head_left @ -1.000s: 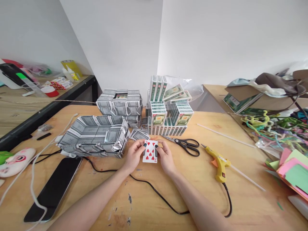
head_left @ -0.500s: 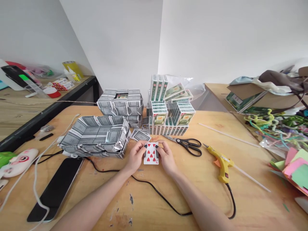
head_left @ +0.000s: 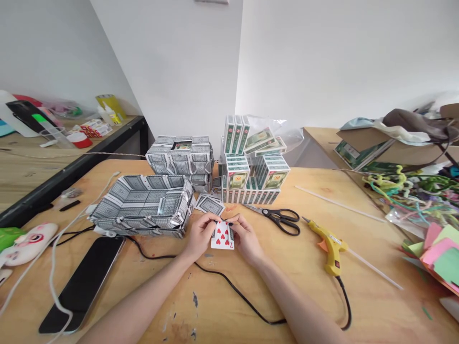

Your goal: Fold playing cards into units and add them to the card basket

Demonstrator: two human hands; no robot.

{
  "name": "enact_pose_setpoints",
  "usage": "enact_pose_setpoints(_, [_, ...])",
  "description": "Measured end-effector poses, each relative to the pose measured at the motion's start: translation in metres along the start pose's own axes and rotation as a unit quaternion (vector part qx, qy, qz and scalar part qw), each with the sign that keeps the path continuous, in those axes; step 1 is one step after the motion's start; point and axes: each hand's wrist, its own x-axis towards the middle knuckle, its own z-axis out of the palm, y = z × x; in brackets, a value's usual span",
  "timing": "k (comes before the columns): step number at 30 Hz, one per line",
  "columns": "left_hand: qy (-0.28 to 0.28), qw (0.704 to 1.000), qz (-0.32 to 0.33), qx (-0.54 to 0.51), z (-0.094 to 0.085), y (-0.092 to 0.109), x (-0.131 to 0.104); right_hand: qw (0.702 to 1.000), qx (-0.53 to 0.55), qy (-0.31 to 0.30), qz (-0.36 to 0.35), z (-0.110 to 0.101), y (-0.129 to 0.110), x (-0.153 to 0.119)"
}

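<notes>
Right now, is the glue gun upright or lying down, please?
Lying down: the glue gun rests on its side, its profile facing up.

The left forearm [head_left: 143, 292], at seven o'clock in the view, and the right forearm [head_left: 292, 296], at five o'clock, are both bare, smooth and slender, tapering evenly towards narrow, bare wrists [head_left: 187, 258]. The left hand [head_left: 200, 236] and right hand [head_left: 247, 240] are ungloved, with slim fingers [head_left: 205, 220]; their thumbnails [head_left: 230, 223] look dark, as if polished, though small here.
</notes>
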Motion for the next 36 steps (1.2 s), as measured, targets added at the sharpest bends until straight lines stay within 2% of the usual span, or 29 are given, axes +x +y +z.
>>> enact_pose_setpoints(7, [-0.007,0.998,0.041,0.053,-0.002,0.001,-0.003,1.0,0.011,-0.002,0.028,-0.001,-0.004,0.0])
enact_pose_setpoints(11, [-0.018,0.996,0.062,0.057,-0.001,0.0,-0.004,0.999,-0.039,0.006,0.022,-0.004,-0.007,0.0])
enact_pose_setpoints(14, [-0.019,0.995,0.08,0.063,-0.002,0.0,-0.004,0.999,-0.04,-0.027,0.008,-0.004,-0.008,0.0])
enact_pose_setpoints(18, [-0.028,0.993,0.086,0.072,-0.004,0.001,-0.002,0.997,-0.022,-0.065,0.035,-0.004,-0.007,0.0])
enact_pose_setpoints(25, [-0.073,0.99,0.092,0.075,-0.004,0.007,-0.002,0.983,-0.156,-0.085,0.034,-0.01,-0.008,0.006])
enact_pose_setpoints(32, [-0.088,0.989,0.093,0.066,-0.007,0.004,-0.002,0.98,-0.17,-0.103,0.013,-0.01,-0.009,0.005])
enact_pose_setpoints(36, [-0.085,0.99,0.102,0.052,-0.008,0.005,-0.002,0.979,-0.186,-0.077,-0.005,-0.012,-0.007,0.008])
